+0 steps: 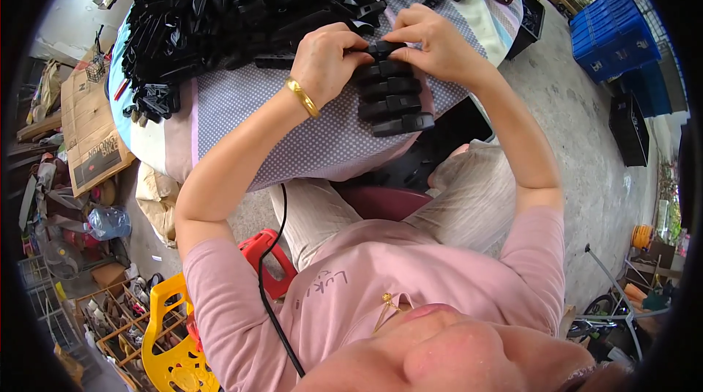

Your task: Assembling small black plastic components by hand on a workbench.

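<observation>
The left hand (322, 62) and right hand (430, 44) are near each other, each pinching with thumb and fingers at the small black moulded plastic piece (381, 49) at the far end of a row of rounded black plastic parts (389, 90). That row lies on the round worktop (256, 128), covered in grey dotted cloth, its near end close to the rim.

The likeliest trouble is a slip: the 2 fingertip grips are narrow, and uneven pressure could twist the piece loose or shove the row toward the rim – the nearest part might then drop. Wrinkling cloth could also skew the line. Beyond the fingers, a large loose heap of black plastic parts (242, 11) could slide if knocked. The thin black cable (265, 267) across the body might snag – an arm sweeping back would cause that.
</observation>
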Available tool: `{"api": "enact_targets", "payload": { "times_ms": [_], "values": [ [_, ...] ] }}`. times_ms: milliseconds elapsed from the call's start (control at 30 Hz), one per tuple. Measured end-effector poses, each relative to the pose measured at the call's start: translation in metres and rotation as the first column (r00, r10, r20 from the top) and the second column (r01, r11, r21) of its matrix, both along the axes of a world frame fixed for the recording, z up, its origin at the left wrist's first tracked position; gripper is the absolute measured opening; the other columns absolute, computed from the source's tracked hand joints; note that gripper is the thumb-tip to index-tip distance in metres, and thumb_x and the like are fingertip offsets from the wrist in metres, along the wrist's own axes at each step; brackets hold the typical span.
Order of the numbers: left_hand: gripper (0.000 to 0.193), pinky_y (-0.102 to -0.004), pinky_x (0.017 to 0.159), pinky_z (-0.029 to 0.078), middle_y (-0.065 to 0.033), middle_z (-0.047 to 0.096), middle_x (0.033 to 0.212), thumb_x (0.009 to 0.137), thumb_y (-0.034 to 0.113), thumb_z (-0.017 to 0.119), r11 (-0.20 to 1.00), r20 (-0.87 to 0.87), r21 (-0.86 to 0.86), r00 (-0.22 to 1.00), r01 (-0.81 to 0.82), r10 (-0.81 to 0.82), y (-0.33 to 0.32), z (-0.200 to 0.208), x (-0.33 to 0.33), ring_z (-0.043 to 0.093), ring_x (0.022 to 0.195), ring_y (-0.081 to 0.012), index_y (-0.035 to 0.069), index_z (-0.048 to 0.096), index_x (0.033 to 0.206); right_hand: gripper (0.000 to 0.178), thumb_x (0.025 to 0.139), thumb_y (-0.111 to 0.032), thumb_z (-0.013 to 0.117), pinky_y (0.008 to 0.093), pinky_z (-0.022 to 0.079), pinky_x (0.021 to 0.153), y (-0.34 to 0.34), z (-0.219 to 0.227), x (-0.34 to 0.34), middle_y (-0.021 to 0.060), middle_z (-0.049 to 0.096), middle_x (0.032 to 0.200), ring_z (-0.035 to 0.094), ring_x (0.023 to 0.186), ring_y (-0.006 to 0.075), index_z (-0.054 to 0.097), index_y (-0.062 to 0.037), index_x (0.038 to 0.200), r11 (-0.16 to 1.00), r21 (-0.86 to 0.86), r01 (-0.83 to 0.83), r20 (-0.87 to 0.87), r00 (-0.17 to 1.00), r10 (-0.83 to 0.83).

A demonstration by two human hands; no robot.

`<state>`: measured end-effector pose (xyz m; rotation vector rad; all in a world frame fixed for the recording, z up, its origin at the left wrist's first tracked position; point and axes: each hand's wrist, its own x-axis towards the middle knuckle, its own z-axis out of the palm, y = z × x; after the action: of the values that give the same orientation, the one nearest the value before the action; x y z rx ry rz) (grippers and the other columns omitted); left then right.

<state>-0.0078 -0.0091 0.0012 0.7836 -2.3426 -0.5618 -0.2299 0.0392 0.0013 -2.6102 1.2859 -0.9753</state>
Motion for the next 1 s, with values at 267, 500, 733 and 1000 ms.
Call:
{"api": "enact_targets", "payload": {
  "times_ms": [267,500,733,1000],
  "values": [
    [0.019,-0.0346,0.074,0.048,-0.0075,0.064,0.081,0.070,0.014,0.074,0.988,0.081,-0.121,0.993,0.092,-0.083,-0.002,0.003,0.007,0.058,0.080,-0.0258,0.005,0.071,0.086,0.024,0.077,-0.014,0.071,0.0295,0.046,0.070,-0.003,-0.001,0.003,0.0069,0.061,0.087,0.058,0.082,0.0199,0.069,-0.0010,0.097,0.945,0.304,-0.119,0.213,0.976,0.055],
    [0.026,-0.0357,0.079,0.049,-0.0063,0.061,0.096,0.073,0.020,0.074,0.810,0.096,-0.484,0.901,-0.330,0.424,-0.023,0.009,0.026,0.055,0.094,-0.0266,0.007,0.067,0.094,0.028,0.083,-0.025,0.065,0.0331,0.048,0.084,-0.033,-0.027,-0.052,0.0106,0.064,0.100,0.058,0.095,0.0252,0.068,-0.0044,0.102,0.826,-0.336,0.453,-0.065,0.864,-0.500],
    [0.018,-0.0353,0.079,0.049,-0.0058,0.063,0.097,0.074,0.016,0.073,0.860,0.093,-0.417,0.927,-0.294,0.363,-0.025,0.010,0.029,0.056,0.094,-0.0260,0.008,0.067,0.089,0.032,0.077,-0.023,0.071,0.0342,0.048,0.081,-0.028,-0.018,-0.039,0.0096,0.064,0.095,0.060,0.092,0.0268,0.066,-0.0029,0.101,0.912,-0.075,0.404,-0.083,0.909,-0.409],
    [0.014,-0.0282,0.070,0.050,-0.0092,0.067,0.083,0.082,0.010,0.066,0.975,-0.153,-0.067,0.968,-0.210,0.198,-0.021,0.019,0.025,0.063,0.077,-0.0199,0.004,0.067,0.094,0.027,0.071,-0.011,0.073,0.0315,0.048,0.076,-0.008,-0.011,0.014,0.0098,0.064,0.089,0.061,0.086,0.0260,0.067,-0.0019,0.096,0.996,0.068,0.058,0.102,0.993,-0.065]
  ]
}}
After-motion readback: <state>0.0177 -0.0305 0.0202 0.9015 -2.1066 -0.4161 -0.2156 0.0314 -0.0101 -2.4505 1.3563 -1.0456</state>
